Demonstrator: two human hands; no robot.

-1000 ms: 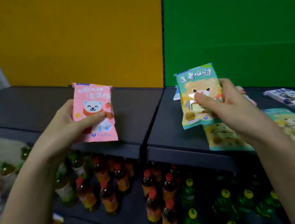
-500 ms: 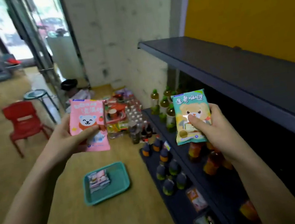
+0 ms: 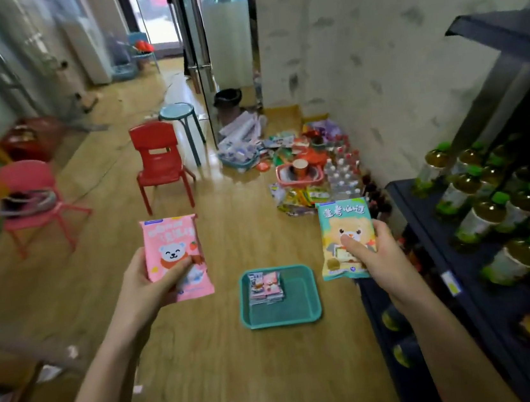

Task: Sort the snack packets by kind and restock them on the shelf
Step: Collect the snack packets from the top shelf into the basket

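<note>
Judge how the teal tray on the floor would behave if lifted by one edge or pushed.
The teal tray looks like thin plastic, so probably light and fairly stiff. The stack of packets lies loose in its far left corner, so lifting one edge would likely slide them. Low and flat on the glossy wooden floor, it should slide rather than tip.

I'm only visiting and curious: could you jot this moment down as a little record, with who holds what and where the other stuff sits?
left hand: holds a pink packet with a white bear, thumb across its front
right hand: holds a green packet with a brown bear, thumb on its front
tray: teal, on the wooden floor between the hands, with a small stack of packets in its far left corner
shelf: dark, on the right, with green-capped bottles
further off: red chair; heap of goods by the wall
</note>
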